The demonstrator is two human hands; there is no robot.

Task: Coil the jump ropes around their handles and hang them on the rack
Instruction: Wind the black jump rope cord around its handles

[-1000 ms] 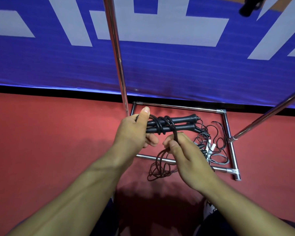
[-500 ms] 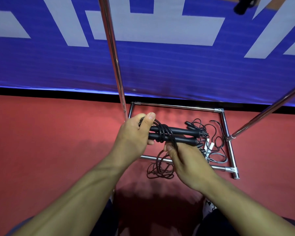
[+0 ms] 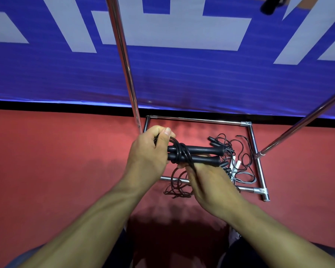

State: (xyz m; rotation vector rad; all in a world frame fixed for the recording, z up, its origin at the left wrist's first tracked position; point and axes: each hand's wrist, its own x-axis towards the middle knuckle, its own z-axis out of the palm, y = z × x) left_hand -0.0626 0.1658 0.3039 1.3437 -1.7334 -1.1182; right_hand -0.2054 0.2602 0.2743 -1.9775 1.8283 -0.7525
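Two black handles (image 3: 197, 154) lie side by side in the left hand's (image 3: 147, 157) grip — cord (image 3: 182, 151) looped around them. The right hand (image 3: 211, 184) pinches the cord below, above the rack base (image 3: 257, 167).

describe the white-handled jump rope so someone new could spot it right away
Find the chrome rack base, a rectangle of tubes lying on the red floor below the blue banner. Inside its right side lies a tangle of loose ropes, right of the two hands. The white-handled rope is the only one there with pale handles and a grey cord; the rest are black.
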